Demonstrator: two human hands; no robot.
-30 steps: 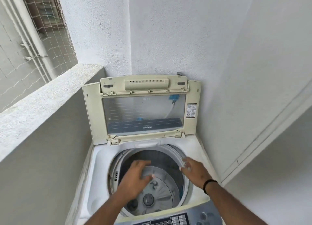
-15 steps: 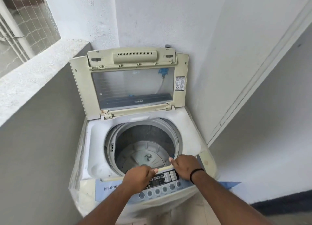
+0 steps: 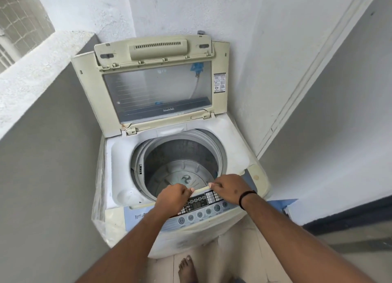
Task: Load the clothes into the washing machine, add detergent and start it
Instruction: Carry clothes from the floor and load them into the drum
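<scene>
Both hands sit at the front lip of the washing machine [image 3: 118,172], curled, knuckles up. Left hand [image 3: 172,199] rests on the lip over the left part of the control panel [image 3: 199,208]; whether it grips the lip I cannot tell. Right hand [image 3: 228,189], a black band at its wrist, lies just right of it, fingertips hooked on the same cream lip. Neither holds cloth or detergent.

No clothes or detergent show anywhere, so loading has not begun. Beyond the hands the drum [image 3: 180,153] opens straight ahead and below, bare down to its pulsator, and both hands lie about equally near it. Behind the drum the lid [image 3: 152,79] stands upright against the wall. Left of the machine a grey parapet wall [image 3: 42,147] crowds close; right of it a floor strip offers freer room.
</scene>
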